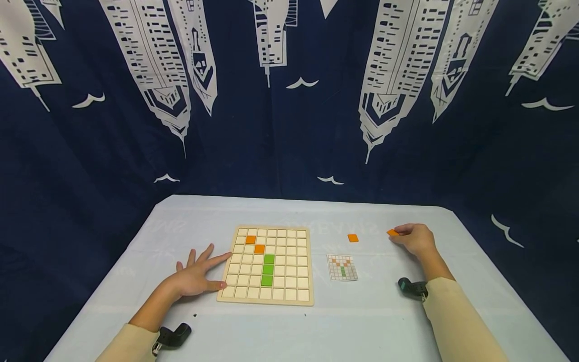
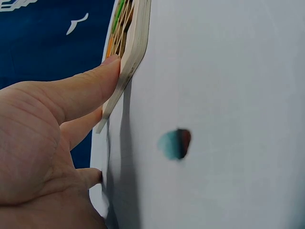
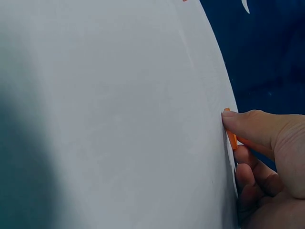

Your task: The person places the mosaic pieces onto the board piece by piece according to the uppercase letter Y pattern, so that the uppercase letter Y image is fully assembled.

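A wooden grid board (image 1: 289,303) lies on the white table, with two orange square tiles (image 1: 250,240) set diagonally and a column of green tiles (image 1: 268,269) below them. My left hand (image 1: 194,276) has its fingers spread, thumb and fingertips touching the board's left edge; the left wrist view shows the thumb (image 2: 90,90) against the rim. Over at the right, my right hand (image 1: 416,239) pinches an orange tile (image 3: 230,133) between thumb and fingers. Another loose orange tile (image 1: 353,238) lies between the board and that hand.
A small pattern card (image 1: 342,267) printed with a coloured grid lies right of the board. Black wrist devices (image 1: 174,336) are strapped to both forearms. Behind the table (image 1: 362,327) hangs a dark blue curtain (image 1: 271,151) with white building prints.
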The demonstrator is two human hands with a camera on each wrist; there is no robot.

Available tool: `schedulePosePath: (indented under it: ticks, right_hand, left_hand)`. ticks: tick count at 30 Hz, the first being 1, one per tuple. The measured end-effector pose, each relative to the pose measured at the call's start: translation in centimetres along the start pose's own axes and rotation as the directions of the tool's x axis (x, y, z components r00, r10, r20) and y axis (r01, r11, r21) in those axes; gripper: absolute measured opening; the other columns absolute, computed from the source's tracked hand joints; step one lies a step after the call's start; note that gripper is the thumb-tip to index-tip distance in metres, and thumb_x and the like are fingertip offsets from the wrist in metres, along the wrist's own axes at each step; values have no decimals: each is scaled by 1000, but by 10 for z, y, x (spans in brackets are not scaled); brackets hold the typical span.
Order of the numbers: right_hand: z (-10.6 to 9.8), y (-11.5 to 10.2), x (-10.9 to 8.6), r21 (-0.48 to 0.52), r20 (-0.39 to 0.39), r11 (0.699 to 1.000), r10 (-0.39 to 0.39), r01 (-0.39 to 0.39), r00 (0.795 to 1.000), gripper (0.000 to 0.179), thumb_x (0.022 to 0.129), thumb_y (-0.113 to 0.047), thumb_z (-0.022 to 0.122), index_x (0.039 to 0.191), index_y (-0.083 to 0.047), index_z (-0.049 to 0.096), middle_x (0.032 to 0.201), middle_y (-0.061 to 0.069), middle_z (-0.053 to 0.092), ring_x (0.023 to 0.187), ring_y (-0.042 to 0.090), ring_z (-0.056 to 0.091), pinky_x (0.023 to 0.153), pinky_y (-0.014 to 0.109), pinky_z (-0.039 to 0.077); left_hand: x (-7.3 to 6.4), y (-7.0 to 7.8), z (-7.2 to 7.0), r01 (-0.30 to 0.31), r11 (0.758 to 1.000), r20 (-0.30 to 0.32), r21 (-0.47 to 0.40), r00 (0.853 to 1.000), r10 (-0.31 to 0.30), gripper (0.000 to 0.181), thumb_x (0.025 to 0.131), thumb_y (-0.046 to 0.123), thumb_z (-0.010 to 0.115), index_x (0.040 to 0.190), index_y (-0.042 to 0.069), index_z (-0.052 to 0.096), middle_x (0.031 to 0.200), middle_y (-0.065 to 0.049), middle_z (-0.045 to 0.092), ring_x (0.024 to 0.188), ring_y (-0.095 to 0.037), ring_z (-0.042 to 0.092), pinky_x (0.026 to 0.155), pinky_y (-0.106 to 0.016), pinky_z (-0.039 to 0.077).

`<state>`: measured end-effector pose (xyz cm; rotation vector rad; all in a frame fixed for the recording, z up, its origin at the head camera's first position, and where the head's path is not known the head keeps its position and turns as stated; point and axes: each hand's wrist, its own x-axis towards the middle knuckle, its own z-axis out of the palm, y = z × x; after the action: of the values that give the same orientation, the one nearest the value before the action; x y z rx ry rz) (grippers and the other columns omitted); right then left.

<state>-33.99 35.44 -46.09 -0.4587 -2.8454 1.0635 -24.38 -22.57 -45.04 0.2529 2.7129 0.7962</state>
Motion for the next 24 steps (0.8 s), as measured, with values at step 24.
schedulePosePath:
  ticks: [24]
  right_hand:
    - [0, 1, 2, -20, 15, 1000, 9, -9, 1000, 39, 92, -17, 77, 121, 6, 69, 122, 27, 66, 109, 39, 58, 103, 54, 50]
  left_hand:
    - [0, 1, 0, 5, 1000, 1, 16, 1000, -5, 89, 80, 49, 83, 156, 27, 43, 169, -30, 6, 148, -66, -14, 104, -89, -9]
